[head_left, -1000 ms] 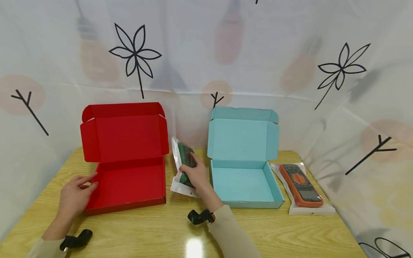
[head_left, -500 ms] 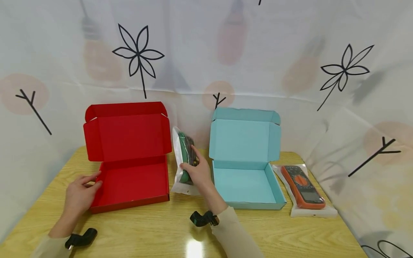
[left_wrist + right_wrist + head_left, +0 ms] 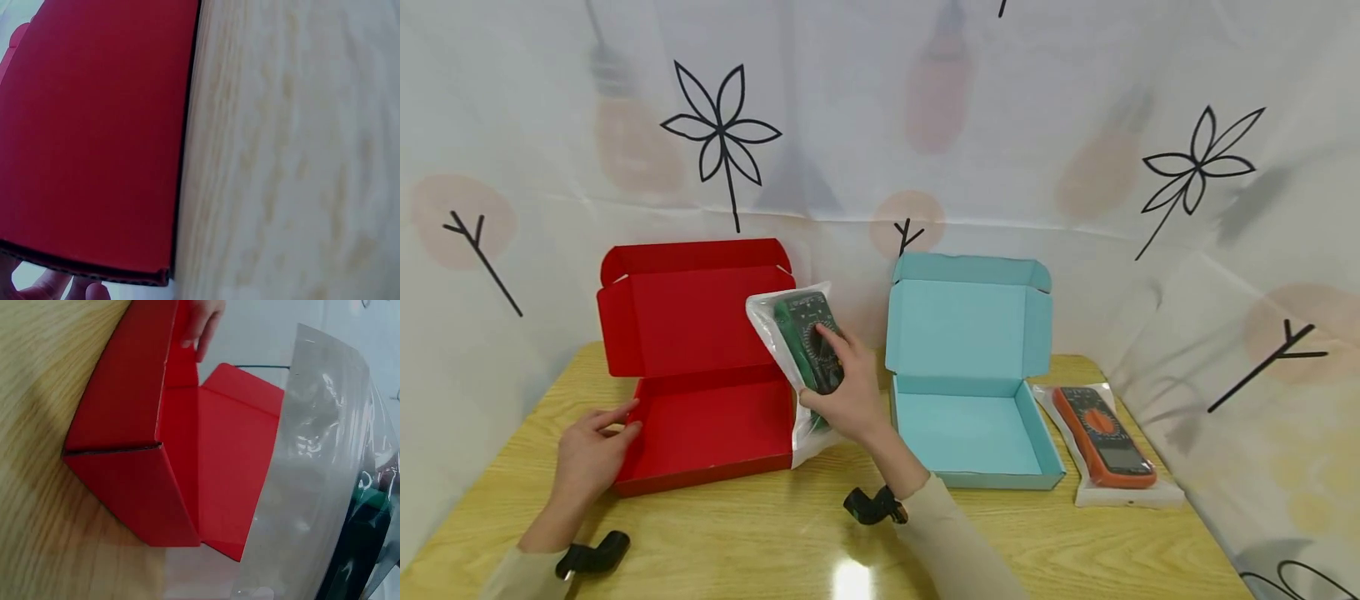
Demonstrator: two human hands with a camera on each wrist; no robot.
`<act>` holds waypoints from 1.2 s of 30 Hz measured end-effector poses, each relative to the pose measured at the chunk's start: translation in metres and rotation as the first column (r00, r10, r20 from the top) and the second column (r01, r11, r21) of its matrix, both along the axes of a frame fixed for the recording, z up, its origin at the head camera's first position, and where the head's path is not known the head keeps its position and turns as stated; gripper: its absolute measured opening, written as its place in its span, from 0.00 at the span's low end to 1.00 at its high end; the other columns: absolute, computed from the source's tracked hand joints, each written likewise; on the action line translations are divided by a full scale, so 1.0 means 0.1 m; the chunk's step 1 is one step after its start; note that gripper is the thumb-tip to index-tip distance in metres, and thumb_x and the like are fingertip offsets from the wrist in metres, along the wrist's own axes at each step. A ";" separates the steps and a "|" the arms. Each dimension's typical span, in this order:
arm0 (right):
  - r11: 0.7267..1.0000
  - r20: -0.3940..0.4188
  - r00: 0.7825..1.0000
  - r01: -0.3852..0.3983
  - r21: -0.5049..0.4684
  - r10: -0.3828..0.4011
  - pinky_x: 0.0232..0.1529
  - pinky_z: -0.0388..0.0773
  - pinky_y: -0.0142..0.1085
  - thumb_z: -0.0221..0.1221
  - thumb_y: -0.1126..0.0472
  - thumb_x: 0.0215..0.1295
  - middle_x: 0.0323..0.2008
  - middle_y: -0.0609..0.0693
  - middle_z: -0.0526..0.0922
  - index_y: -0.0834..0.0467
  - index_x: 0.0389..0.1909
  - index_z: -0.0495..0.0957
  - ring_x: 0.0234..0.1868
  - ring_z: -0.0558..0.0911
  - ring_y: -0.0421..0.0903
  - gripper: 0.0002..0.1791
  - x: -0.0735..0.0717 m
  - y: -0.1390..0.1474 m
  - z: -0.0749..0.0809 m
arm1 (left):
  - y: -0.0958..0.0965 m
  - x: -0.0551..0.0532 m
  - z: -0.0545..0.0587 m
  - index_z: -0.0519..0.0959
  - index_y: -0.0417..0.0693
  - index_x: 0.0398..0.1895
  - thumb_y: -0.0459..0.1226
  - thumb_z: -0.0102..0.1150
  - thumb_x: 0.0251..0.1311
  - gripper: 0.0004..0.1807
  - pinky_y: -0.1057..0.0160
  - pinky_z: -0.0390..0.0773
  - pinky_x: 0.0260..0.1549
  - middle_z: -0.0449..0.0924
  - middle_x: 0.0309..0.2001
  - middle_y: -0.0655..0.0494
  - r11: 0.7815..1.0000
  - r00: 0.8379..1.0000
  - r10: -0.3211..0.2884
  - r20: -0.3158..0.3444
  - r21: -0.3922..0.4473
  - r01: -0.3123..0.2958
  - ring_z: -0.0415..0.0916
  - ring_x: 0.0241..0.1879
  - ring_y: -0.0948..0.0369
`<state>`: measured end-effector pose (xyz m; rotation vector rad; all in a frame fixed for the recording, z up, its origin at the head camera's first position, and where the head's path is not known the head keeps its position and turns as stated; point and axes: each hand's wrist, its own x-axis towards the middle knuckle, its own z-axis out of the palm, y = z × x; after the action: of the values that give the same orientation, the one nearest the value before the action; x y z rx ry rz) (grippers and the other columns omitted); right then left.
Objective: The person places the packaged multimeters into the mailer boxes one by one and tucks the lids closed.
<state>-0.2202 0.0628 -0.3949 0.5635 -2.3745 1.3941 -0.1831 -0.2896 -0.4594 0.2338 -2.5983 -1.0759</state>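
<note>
My right hand (image 3: pixel 853 396) grips a multimeter with a green casing (image 3: pixel 808 333) inside a clear and white plastic bag (image 3: pixel 767 321). The bag is raised and tilted, overlapping the right edge of the open red box (image 3: pixel 700 425) in the head view. In the right wrist view, the bag (image 3: pixel 312 444) hangs beside the red box (image 3: pixel 119 394). My left hand (image 3: pixel 591 454) holds the red box's left wall, its fingers at the rim; some fingertips (image 3: pixel 97 290) show past the box edge in the left wrist view.
An open light-blue box (image 3: pixel 970 433) stands to the right, lid raised. Beyond it lies a bagged orange multimeter (image 3: pixel 1105 437) near the right edge of the wooden table (image 3: pixel 737 542). A patterned cloth (image 3: pixel 850 108) hangs behind.
My right hand has lifted the bagged green multimeter from between the boxes and carried it left to the red box, turning its face toward the view. My left hand stays at the red box's wall.
</note>
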 end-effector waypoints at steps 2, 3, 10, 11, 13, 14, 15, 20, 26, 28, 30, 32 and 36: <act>0.998 -0.053 0.998 -0.022 0.059 0.025 0.51 0.74 0.49 0.66 0.54 0.48 0.72 0.51 0.59 0.42 0.72 0.66 0.64 0.62 0.53 0.44 -0.01 -0.02 0.03 | 0.00 0.00 0.00 0.78 0.39 0.61 0.37 0.61 0.67 0.21 0.73 0.70 0.24 0.76 0.48 0.38 1.000 1.000 -0.003 0.004 0.010 0.003 0.78 0.30 0.72; 0.996 -0.079 0.996 -0.033 0.089 0.040 0.50 0.74 0.47 0.66 0.54 0.48 0.73 0.51 0.59 0.42 0.72 0.66 0.64 0.61 0.53 0.44 -0.02 -0.03 0.04 | 0.00 0.00 0.00 0.78 0.39 0.61 0.37 0.61 0.67 0.21 0.73 0.70 0.24 0.76 0.48 0.37 1.000 1.000 -0.004 0.005 0.014 0.004 0.75 0.28 0.77; 0.957 -0.194 0.973 -0.067 0.284 0.125 0.46 0.76 0.40 0.69 0.53 0.48 0.74 0.52 0.57 0.42 0.72 0.66 0.62 0.61 0.54 0.45 -0.04 -0.11 0.13 | 0.01 -0.03 -0.01 0.78 0.39 0.61 0.37 0.61 0.67 0.21 0.74 0.71 0.24 0.77 0.48 0.37 0.999 1.000 -0.023 -0.002 0.042 0.023 0.65 0.27 0.89; 0.947 -0.197 0.971 -0.068 0.313 0.135 0.46 0.77 0.39 0.69 0.53 0.49 0.75 0.51 0.56 0.41 0.72 0.65 0.63 0.61 0.54 0.45 -0.05 -0.13 0.14 | 0.01 -0.03 0.00 0.78 0.39 0.61 0.37 0.61 0.67 0.21 0.73 0.71 0.24 0.77 0.48 0.38 0.999 1.000 -0.024 -0.001 0.047 0.024 0.66 0.27 0.88; 0.929 -0.216 0.964 -0.069 0.363 0.155 0.46 0.77 0.37 0.69 0.53 0.50 0.75 0.51 0.55 0.41 0.72 0.65 0.63 0.61 0.53 0.45 -0.07 -0.15 0.17 | 0.02 -0.05 0.00 0.78 0.40 0.61 0.38 0.61 0.67 0.21 0.73 0.71 0.24 0.78 0.48 0.38 0.998 1.000 -0.025 0.009 0.050 0.025 0.70 0.28 0.83; 0.920 -0.228 0.960 -0.067 0.385 0.165 0.46 0.77 0.36 0.69 0.53 0.50 0.75 0.50 0.54 0.41 0.72 0.65 0.62 0.61 0.53 0.44 -0.09 -0.17 0.17 | 0.02 -0.06 0.00 0.78 0.40 0.61 0.38 0.61 0.67 0.21 0.73 0.71 0.25 0.78 0.47 0.38 0.999 1.000 -0.022 0.016 0.047 0.022 0.73 0.29 0.79; 0.910 -0.239 0.955 -0.066 0.410 0.177 0.46 0.76 0.35 0.69 0.52 0.50 0.75 0.50 0.54 0.41 0.72 0.65 0.62 0.61 0.53 0.44 -0.11 -0.18 0.18 | 0.02 -0.07 0.00 0.78 0.40 0.61 0.39 0.61 0.67 0.21 0.73 0.71 0.25 0.78 0.47 0.38 0.999 1.000 -0.020 0.023 0.050 0.019 0.76 0.31 0.73; 0.856 -0.286 0.926 -0.071 0.512 0.248 0.49 0.73 0.32 0.69 0.51 0.50 0.75 0.51 0.53 0.41 0.72 0.65 0.63 0.60 0.52 0.44 -0.20 -0.26 0.23 | 0.02 -0.09 -0.01 0.78 0.40 0.61 0.40 0.61 0.67 0.22 0.73 0.71 0.26 0.78 0.47 0.38 0.999 0.999 -0.021 0.031 0.050 0.019 0.80 0.36 0.56; 0.774 -0.326 0.890 -0.045 0.632 0.318 0.51 0.71 0.31 0.69 0.49 0.50 0.75 0.52 0.53 0.41 0.72 0.66 0.63 0.60 0.50 0.44 -0.31 -0.37 0.27 | -0.01 -0.08 -0.03 0.78 0.39 0.61 0.42 0.60 0.68 0.23 0.71 0.72 0.24 0.78 0.47 0.39 0.997 0.998 -0.047 0.031 0.070 0.044 0.70 0.28 0.79; 0.741 -0.332 0.880 -0.033 0.671 0.341 0.51 0.70 0.32 0.69 0.48 0.50 0.75 0.53 0.53 0.41 0.72 0.66 0.63 0.60 0.50 0.44 -0.34 -0.41 0.27 | -0.01 -0.08 -0.03 0.78 0.40 0.61 0.42 0.60 0.68 0.23 0.71 0.72 0.24 0.79 0.47 0.39 0.996 0.998 -0.044 0.037 0.077 0.041 0.70 0.28 0.79; 0.703 -0.335 0.870 -0.020 0.711 0.363 0.51 0.70 0.32 0.69 0.47 0.51 0.75 0.54 0.53 0.41 0.72 0.66 0.62 0.60 0.51 0.44 -0.37 -0.45 0.28 | -0.01 -0.08 -0.02 0.78 0.40 0.62 0.43 0.58 0.69 0.23 0.71 0.71 0.25 0.79 0.48 0.38 0.996 0.998 -0.039 0.046 0.077 0.035 0.73 0.31 0.72; 0.665 -0.327 0.864 -0.012 0.747 0.383 0.52 0.70 0.33 0.69 0.47 0.51 0.76 0.54 0.52 0.40 0.72 0.66 0.62 0.60 0.51 0.44 -0.40 -0.50 0.28 | -0.01 -0.08 -0.01 0.77 0.40 0.62 0.44 0.56 0.71 0.23 0.70 0.71 0.26 0.78 0.50 0.37 0.997 0.998 -0.031 0.056 0.074 0.027 0.76 0.36 0.63; 0.584 -0.284 0.863 -0.016 0.812 0.418 0.55 0.69 0.36 0.70 0.46 0.51 0.76 0.54 0.52 0.39 0.73 0.65 0.62 0.61 0.51 0.45 -0.43 -0.60 0.30 | -0.02 -0.09 0.00 0.76 0.40 0.63 0.46 0.50 0.73 0.24 0.68 0.69 0.31 0.76 0.55 0.33 0.997 0.996 -0.024 0.085 0.076 0.018 0.72 0.46 0.47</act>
<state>-0.2633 0.0025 -0.3646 1.2951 -2.4481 0.0863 -0.1924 -0.2919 -0.4596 0.2765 -2.6437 -1.1971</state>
